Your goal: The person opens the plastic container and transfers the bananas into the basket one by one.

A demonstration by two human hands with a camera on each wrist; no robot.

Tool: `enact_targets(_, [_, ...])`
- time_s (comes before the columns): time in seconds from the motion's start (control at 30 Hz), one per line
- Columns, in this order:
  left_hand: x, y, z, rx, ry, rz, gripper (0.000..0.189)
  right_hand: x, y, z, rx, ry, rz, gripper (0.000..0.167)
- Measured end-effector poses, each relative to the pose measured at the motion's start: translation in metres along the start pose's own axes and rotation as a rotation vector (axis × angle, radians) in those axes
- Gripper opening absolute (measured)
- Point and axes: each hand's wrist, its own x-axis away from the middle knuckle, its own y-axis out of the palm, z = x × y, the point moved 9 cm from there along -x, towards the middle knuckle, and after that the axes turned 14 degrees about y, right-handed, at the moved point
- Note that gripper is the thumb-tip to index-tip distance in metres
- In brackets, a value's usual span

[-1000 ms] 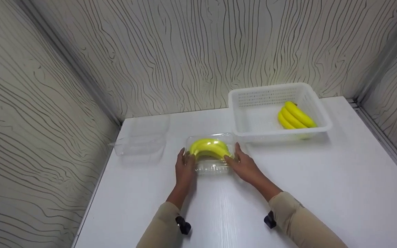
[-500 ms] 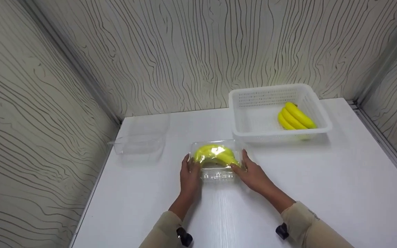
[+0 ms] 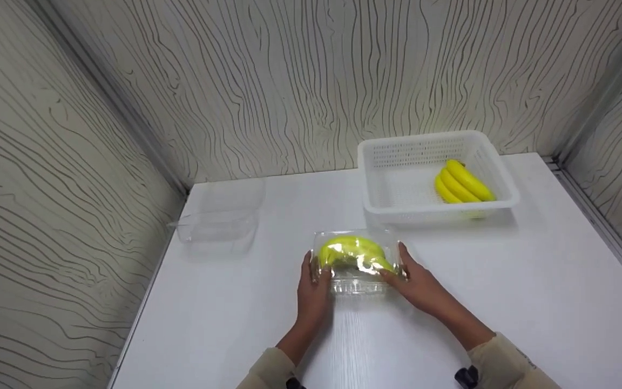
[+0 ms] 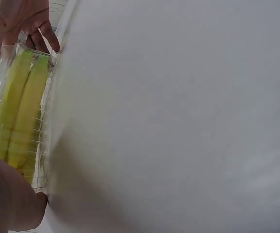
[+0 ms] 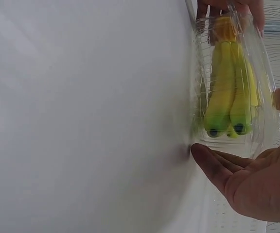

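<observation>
A closed clear plastic clamshell box (image 3: 357,287) with a bunch of yellow bananas (image 3: 350,246) inside is held between both hands, close over the white table. My left hand (image 3: 313,294) grips its left end, thumb on the lid. On the opposite end my right hand (image 3: 421,286) holds on, thumb over the lid's edge and fingers along the side. In the right wrist view the banana tips (image 5: 227,127) are greenish with dark ends, and the right fingertips (image 5: 201,151) reach the box's lower edge. The left wrist view shows the bananas (image 4: 23,107) through the ribbed wall.
A second clear clamshell (image 3: 216,229) stands open at the back left of the table. At the back right is a white perforated basket (image 3: 440,208) with another banana bunch (image 3: 462,183) in it. Wood-patterned panels (image 3: 311,86) rise behind the table and along its sides.
Both hands have carried the clamshell box of bananas toward the person and to the right, away from the open clamshell. The basket and the open clamshell have stayed in place.
</observation>
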Motion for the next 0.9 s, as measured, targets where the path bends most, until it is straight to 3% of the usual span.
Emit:
enact_targets(0.43, [0.012,0.014,0.004,0.031,0.013,-0.114,0.078,0.011,-0.014,0.017,0.002,0.034,-0.041,0.107])
enact_targets(0.9, [0.022,0.029,0.006,0.038,0.052,-0.316,0.08,0.021,-0.028,0.029,0.035,0.036,-0.024,0.105])
